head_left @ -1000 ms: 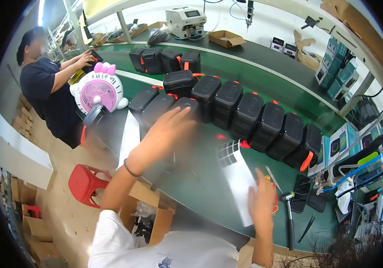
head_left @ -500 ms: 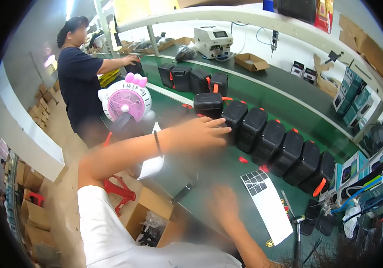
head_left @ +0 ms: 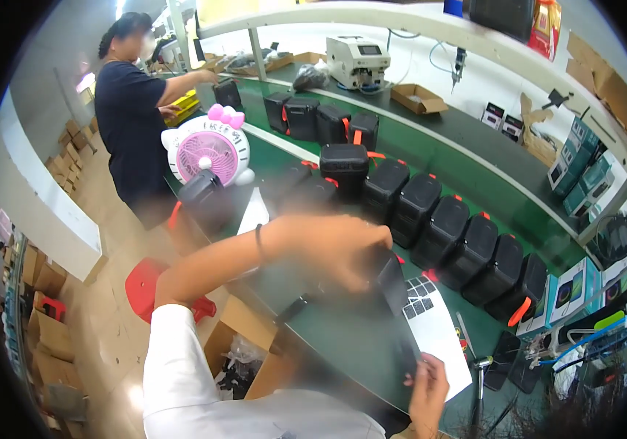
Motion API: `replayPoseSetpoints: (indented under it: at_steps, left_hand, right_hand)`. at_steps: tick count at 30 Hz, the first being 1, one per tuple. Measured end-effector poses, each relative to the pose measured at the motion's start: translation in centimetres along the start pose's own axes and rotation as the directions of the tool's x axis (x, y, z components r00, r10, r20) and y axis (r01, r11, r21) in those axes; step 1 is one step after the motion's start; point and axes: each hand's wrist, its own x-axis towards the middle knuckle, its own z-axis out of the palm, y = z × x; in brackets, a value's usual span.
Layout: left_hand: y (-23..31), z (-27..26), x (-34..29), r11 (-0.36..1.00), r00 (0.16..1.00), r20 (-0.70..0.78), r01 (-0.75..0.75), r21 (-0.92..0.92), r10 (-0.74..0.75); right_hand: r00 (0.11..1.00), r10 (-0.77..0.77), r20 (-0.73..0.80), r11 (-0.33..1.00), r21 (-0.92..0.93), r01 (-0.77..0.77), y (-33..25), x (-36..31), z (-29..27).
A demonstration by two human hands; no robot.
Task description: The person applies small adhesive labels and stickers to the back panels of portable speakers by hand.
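Observation:
My left hand [head_left: 331, 245] reaches across from the left and curls over a black box-shaped speaker [head_left: 388, 284], which is tilted and blurred above the bench. Its fingers partly hide the speaker's top. Lower down, my right hand [head_left: 428, 386] is at the left edge of a white label sheet [head_left: 441, 340], fingers bent and pressed together; anything between them is too small to make out. Dark square labels [head_left: 419, 296] cover the sheet's far end. Beyond, a row of black speakers [head_left: 441, 228] with red-orange straps stands on the green bench.
A pink and white fan [head_left: 206, 155] stands at the left, with another speaker [head_left: 202, 192] before it. A hammer [head_left: 481, 388] and tweezers [head_left: 465, 331] lie right of the sheet. An open carton [head_left: 236, 329] is below the bench edge. A co-worker [head_left: 132, 124] handles another speaker.
My left hand has come nearer from the row and now grips a speaker. My right hand has moved right to the sheet's edge, its fingers drawn together. The view has shifted slightly.

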Motion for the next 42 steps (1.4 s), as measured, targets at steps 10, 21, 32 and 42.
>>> replayPoseSetpoints:
  at_steps: [10,21,32,42]
  left_hand:
    - [0.5,11.2,4.1,0.948,0.852,0.514,0.073,-0.309,0.102]
    - [-0.1,15.7,1.3,0.737,0.995,0.101,0.083,-0.671,-0.02]
    - [4.1,18.6,-1.4,0.673,0.86,-0.284,0.091,-0.734,-0.425]
    - [7.2,15.4,-2.6,0.746,0.89,-0.348,-0.014,-0.665,-0.293]
  right_hand:
    - [0.997,0.072,-0.03,0.954,0.295,-0.059,-4.1,-0.1,-2.9]
    - [0.984,-0.1,0.15,0.992,0.088,0.087,-4.0,2.0,-3.0]
    - [0.992,0.037,0.122,0.839,0.535,-0.097,-4.5,3.5,0.9]
    - [0.995,-0.03,0.1,0.916,0.402,-0.013,-3.9,3.2,2.0]
